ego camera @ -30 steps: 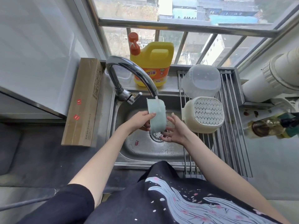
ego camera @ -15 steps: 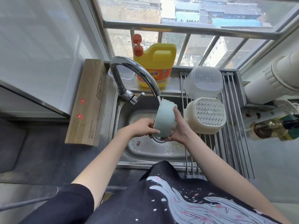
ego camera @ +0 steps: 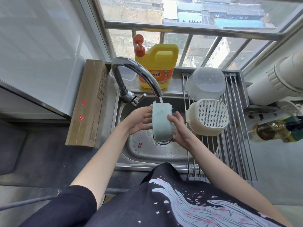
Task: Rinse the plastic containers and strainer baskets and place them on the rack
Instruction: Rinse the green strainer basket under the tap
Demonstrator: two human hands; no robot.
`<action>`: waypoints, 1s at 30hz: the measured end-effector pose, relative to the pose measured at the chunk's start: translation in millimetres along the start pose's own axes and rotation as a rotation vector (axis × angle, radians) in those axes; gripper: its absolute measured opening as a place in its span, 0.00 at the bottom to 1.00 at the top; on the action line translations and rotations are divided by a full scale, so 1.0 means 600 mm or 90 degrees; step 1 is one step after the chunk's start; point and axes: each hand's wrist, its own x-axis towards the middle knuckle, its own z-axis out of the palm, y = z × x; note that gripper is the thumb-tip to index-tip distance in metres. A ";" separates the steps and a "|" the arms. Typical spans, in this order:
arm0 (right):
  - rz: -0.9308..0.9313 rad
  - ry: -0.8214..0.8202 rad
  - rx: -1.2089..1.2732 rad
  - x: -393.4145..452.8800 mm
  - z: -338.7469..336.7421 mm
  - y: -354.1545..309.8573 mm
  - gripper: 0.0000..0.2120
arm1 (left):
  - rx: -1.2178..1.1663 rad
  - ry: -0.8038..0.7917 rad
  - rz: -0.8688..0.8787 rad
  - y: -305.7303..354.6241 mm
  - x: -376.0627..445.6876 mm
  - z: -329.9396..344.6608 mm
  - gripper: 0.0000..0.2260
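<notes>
Green container [ego camera: 162, 122] under the faucet stream [ego camera: 161, 100], gripped between both hands, left [ego camera: 139, 122] and right [ego camera: 180, 130].

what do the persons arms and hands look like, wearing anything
Both forearms are bare. The left hand and right hand show no gloves, rings or watch. A short black sleeve covers the left upper arm; the right sleeve is out of view.

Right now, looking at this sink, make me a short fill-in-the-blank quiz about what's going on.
1. Both hands hold the pale green container under the running ____.
2. The white strainer basket lies upside down on the ____.
3. The clear container sits ____ the strainer basket, nearer the window.
4. The detergent jug is ____ with an orange pump.

Missing words: faucet; rack; behind; yellow
</notes>
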 end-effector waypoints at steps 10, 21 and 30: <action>0.073 -0.066 0.027 -0.017 -0.014 -0.008 0.26 | 0.068 -0.105 0.034 -0.011 0.000 -0.008 0.11; 0.133 -0.050 -0.055 0.003 0.001 -0.031 0.50 | 0.308 -0.132 0.021 -0.041 -0.009 -0.029 0.18; -0.094 -0.023 -0.170 -0.003 0.011 -0.021 0.52 | 0.104 -0.226 -0.014 -0.030 -0.016 -0.033 0.22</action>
